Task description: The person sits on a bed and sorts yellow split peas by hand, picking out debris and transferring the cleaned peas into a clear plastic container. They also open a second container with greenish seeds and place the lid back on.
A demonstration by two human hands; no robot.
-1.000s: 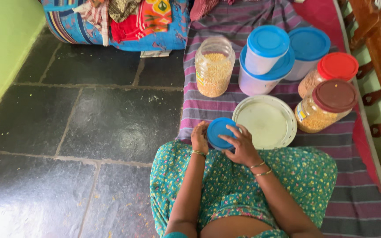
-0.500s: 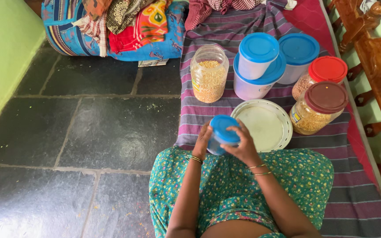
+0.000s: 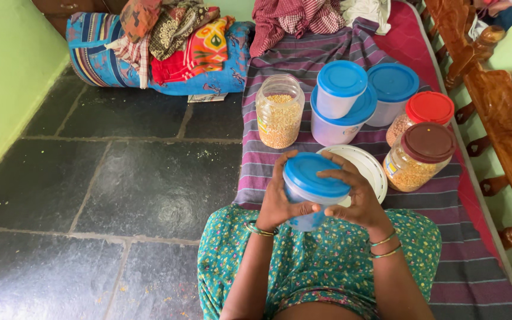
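I hold a small plastic container with a blue lid [image 3: 310,181] above my lap. My left hand [image 3: 281,198] wraps its side from the left, and my right hand [image 3: 355,195] grips the lid's right edge with fingers over the top. Just behind it lies a pale round lid [image 3: 367,166] on the striped cloth [image 3: 303,65]. An open clear jar of yellow grain [image 3: 279,111] stands further back.
Two blue-lidded white tubs [image 3: 341,89] [image 3: 392,93], a red-lidded jar [image 3: 426,114] and a brown-lidded jar of lentils [image 3: 420,156] stand on the cloth. A carved wooden frame [image 3: 499,106] runs along the right. Colourful bundled fabric [image 3: 155,47] lies at the back; dark stone floor [image 3: 108,195] on the left.
I have lifted the blue-lidded container up from my lap toward me, and both hands have closed more firmly around it. The view has tilted slightly.
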